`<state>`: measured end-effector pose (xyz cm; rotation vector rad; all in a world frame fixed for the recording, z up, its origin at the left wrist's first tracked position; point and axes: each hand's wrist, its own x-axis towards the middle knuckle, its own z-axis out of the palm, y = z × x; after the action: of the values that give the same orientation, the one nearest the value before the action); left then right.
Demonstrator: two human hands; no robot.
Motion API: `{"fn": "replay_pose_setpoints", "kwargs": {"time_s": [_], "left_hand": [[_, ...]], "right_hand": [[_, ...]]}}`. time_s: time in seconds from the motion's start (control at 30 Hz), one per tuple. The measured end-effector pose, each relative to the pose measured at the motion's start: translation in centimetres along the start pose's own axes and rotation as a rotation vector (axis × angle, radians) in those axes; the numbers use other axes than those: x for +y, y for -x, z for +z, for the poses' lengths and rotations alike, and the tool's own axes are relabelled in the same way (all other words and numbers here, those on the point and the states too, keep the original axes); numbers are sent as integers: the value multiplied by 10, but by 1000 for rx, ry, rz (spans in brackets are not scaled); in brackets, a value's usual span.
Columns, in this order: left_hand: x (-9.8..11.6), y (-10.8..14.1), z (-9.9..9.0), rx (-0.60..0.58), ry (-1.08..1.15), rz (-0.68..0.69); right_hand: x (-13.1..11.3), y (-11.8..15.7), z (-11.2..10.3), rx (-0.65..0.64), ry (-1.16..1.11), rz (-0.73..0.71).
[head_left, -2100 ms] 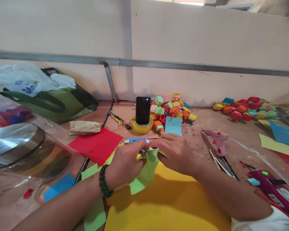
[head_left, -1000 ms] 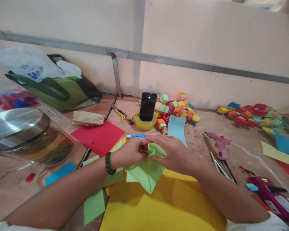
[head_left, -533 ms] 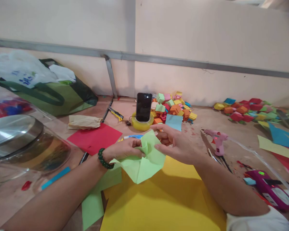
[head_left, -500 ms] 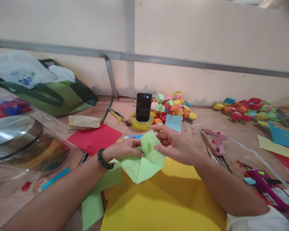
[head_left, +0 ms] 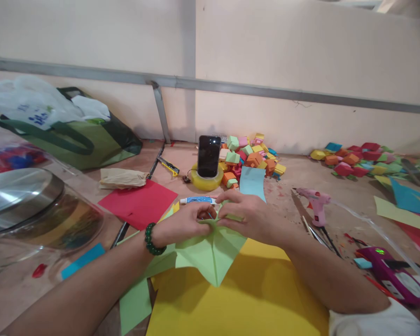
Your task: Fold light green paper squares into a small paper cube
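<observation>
A creased sheet of light green paper (head_left: 210,256) hangs between my two hands, one corner pointing down toward me. My left hand (head_left: 187,223), with a dark green bead bracelet (head_left: 154,239) at its wrist, pinches the paper's upper edge. On the other side my right hand (head_left: 250,218) grips the same edge, close to the left fingertips. Beneath lies a large yellow sheet (head_left: 245,294). More green paper (head_left: 135,305) rests at its left. Just beyond my hands is a blue-and-white tube (head_left: 197,200).
A phone (head_left: 209,156) stands in a yellow tape roll (head_left: 206,183), beside piled folded paper cubes (head_left: 254,158). Right are a pink glue gun (head_left: 317,200) and a purple power strip (head_left: 394,275). Left are red paper (head_left: 140,200), a lidded jar (head_left: 66,219) and a green bag (head_left: 80,149).
My right hand has come down and left, closing on the green paper near my left hand. The paper has turned and opened out, its corner now pointing lower.
</observation>
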<state>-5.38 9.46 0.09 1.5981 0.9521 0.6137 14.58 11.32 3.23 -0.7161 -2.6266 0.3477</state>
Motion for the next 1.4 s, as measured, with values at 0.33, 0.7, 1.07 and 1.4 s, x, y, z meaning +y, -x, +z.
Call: {"fn": "replay_pose_setpoints", "kwargs": {"time_s": [0.33,0.7,1.07,1.4], "left_hand": [[-1,8,11,562,-319,293],[6,21,5,767,-1002,568],[9,25,5,753,-958,732],[13,28,4,757,-995,818]], "right_hand": [[-6,2,-10,283,-11,-221],[-9,3,-23,295,204,-186],[-8,-1,-23,491,477,-315],[4,3,-18,513,446,-327]]}}
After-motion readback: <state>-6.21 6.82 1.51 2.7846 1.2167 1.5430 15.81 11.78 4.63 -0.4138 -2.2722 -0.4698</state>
